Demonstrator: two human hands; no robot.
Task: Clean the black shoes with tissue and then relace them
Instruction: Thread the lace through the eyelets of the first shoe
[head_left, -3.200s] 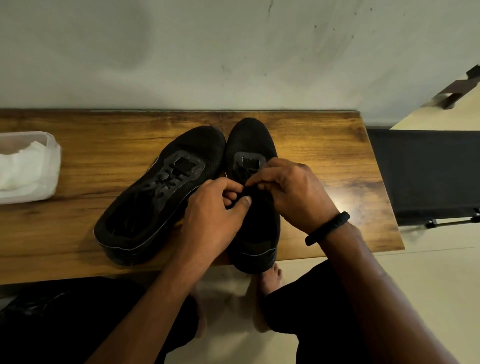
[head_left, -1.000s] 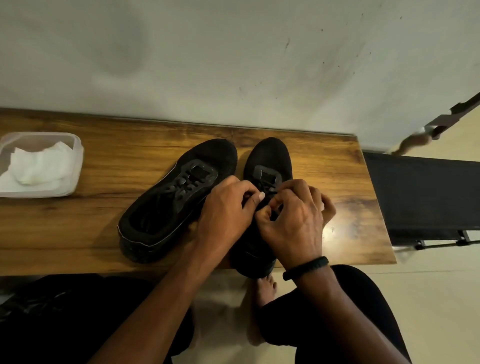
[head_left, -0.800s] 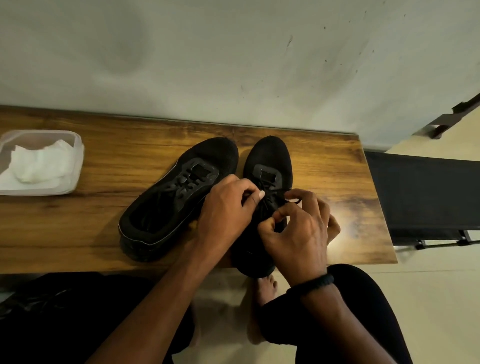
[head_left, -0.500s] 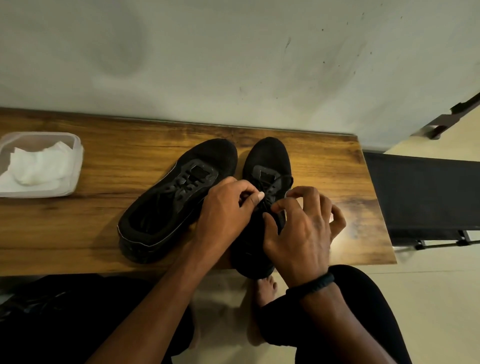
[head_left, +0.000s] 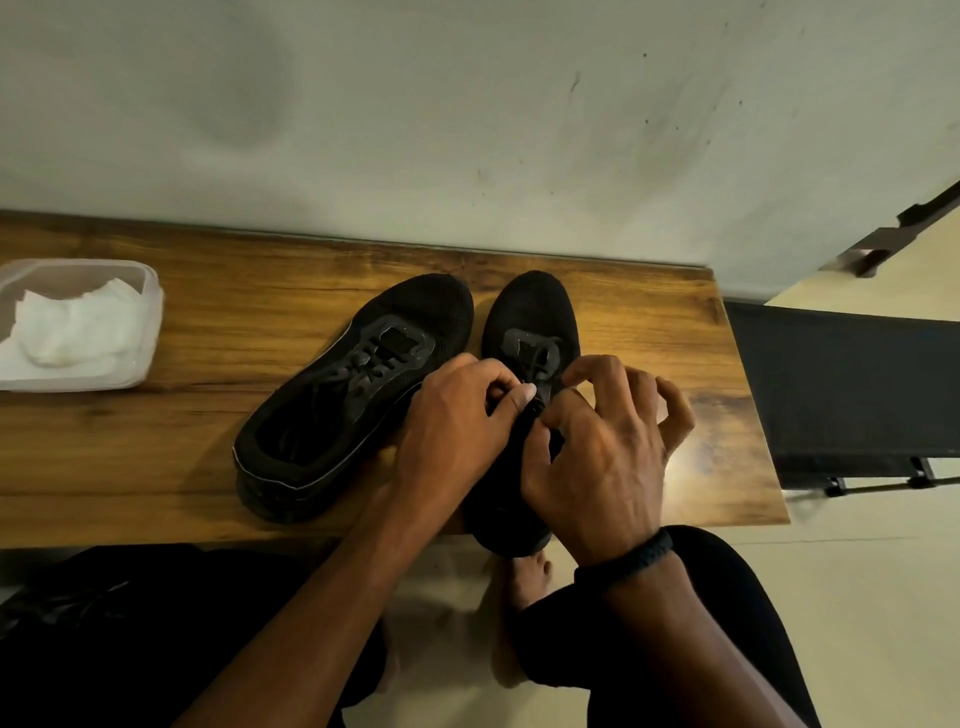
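Note:
Two black shoes stand side by side on the wooden bench (head_left: 208, 441). The left shoe (head_left: 353, 395) lies angled, laced, with nothing touching it. The right shoe (head_left: 530, 322) points toward the wall, its heel over the bench's front edge. Both hands work over its tongue. My left hand (head_left: 457, 431) pinches the black lace (head_left: 540, 358) between thumb and fingers. My right hand (head_left: 602, 452) pinches the lace just beside it, its other fingers spread. The lace under the fingers is mostly hidden.
A clear plastic tub (head_left: 150, 332) holding white tissue (head_left: 72, 327) sits at the bench's left end. The wall runs right behind the bench. A black chair (head_left: 841, 389) stands to the right. My knees and a bare foot (head_left: 524, 571) are below the front edge.
My right hand has shifted slightly over the right shoe's laces, its fingers spreading wider while the thumb and forefinger stay at the lace. My left hand keeps its pinch. The shoes stay put.

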